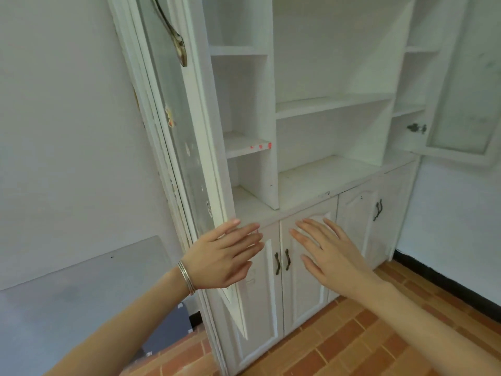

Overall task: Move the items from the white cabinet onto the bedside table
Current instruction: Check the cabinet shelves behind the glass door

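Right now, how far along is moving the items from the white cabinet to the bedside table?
Looks done: no items show on the open shelves of the white cabinet. In hand: nothing; the left hand and right hand are flat, empty before the shut lower doors. Left: perhaps checking behind those doors; the bedside table is unseen.

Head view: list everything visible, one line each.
white cabinet: one, white, centre
glass doors: two, white frames, swung open left and right
lower doors: four, white, shut, below the shelves
door handles: four, dark, on the lower doors
red marks: few, red, left shelf edge
grey panel: one, grey, lower left by wall
floor: one, red-brown brick pattern, bottom
bangles: few, silver, left wrist
left hand: one, open, before the lower doors
right hand: one, open, before the lower doors
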`<control>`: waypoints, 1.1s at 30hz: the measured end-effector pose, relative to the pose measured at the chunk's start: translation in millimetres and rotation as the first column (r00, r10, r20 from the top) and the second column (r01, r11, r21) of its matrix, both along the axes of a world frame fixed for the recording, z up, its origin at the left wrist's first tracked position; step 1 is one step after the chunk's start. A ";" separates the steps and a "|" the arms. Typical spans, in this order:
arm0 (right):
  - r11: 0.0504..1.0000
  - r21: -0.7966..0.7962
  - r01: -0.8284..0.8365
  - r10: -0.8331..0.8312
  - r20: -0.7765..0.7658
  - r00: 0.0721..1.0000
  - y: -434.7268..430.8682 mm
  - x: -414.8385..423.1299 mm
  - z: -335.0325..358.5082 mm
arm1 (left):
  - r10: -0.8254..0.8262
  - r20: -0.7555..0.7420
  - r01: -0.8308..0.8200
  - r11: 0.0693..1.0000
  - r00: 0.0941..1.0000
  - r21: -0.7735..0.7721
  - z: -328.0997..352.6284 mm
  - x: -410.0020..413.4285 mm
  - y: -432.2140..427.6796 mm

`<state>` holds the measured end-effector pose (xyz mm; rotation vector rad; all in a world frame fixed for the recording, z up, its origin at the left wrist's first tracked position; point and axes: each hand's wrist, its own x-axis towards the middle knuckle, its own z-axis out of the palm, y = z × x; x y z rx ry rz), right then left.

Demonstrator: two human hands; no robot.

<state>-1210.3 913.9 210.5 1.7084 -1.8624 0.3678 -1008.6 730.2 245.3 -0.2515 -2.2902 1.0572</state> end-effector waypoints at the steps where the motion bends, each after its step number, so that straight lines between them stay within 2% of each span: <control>1: 1.000 0.003 0.023 -0.023 0.005 1.000 0.2 -2.6 -2.1 | -0.043 -0.024 0.042 0.999 0.999 -0.007 -1.2 -7.0 -2.4; 8: 0.989 0.035 0.146 -0.146 0.013 0.989 7.6 -30.0 -14.6 | -0.339 -0.181 0.337 0.941 0.923 -0.043 -7.6 -63.1 -11.2; 12: 0.981 0.057 0.187 -0.188 0.004 0.982 8.2 -60.4 -18.6 | -0.391 -0.219 0.396 0.918 0.894 -0.024 -8.6 -96.8 -12.7; 22: 0.982 0.115 0.147 -0.149 0.009 0.989 -10.2 -169.5 -23.5 | -0.198 -0.173 0.206 0.978 0.965 0.026 -10.1 -203.0 -23.1; 29: 0.988 0.139 0.070 -0.070 -0.008 0.998 -33.1 -264.1 -17.7 | -0.014 -0.094 0.024 0.994 0.995 0.104 -6.7 -292.6 -63.9; 33: 0.989 0.143 0.039 -0.040 0.007 0.999 -55.1 -304.5 -16.4 | 0.094 -0.002 -0.093 0.984 0.996 0.153 -0.3 -334.1 -94.8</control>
